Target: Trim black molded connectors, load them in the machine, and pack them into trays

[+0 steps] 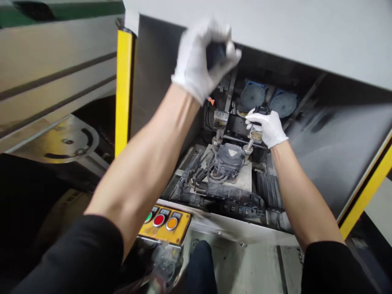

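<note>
One black part (262,110) is grasped by the white-gloved right hand (269,125), at a metal fixture (256,134) inside the machine (306,28); the left hand (196,61), motion-blurred, is held nearer the camera, its fingers curled around a dark shape (216,54); whether that is gripped cannot be told.

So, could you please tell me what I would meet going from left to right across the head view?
Slotted metal plate, left yellow post, green button, red button, orange button, left gloved hand, right gloved hand, right yellow post.
</note>
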### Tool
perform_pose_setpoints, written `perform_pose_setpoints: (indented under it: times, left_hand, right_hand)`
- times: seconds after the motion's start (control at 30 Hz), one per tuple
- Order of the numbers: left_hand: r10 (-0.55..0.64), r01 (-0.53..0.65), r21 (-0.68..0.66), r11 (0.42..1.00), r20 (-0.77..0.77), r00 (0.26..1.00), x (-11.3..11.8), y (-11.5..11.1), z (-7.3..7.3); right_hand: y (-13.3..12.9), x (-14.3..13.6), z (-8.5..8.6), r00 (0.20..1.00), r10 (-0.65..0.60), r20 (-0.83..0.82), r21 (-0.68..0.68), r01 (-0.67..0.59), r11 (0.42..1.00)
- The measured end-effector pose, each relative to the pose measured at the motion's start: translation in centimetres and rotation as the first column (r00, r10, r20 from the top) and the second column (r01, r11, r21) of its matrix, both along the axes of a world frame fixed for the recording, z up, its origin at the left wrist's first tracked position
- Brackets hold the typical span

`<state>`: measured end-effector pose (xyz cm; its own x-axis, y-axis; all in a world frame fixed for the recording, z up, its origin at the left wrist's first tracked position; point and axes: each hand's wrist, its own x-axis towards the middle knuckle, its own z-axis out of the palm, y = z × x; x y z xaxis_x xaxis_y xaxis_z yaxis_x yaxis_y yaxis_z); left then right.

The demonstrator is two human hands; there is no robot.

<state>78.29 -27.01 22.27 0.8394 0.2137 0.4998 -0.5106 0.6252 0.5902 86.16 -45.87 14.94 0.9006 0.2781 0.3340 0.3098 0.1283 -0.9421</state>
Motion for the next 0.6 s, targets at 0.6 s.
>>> perform_pose_setpoints:
  times: [0.6]
  left_hand:
    - [0.235, -0.762, -0.573, 0.303, -0.73, 0.642, -48.1, -4.6, -20.0]
  right_hand:
    - [8.0, -45.4, -14.6, 0.016, 0.734, -0.679, 0.546, -0.657, 0.52]
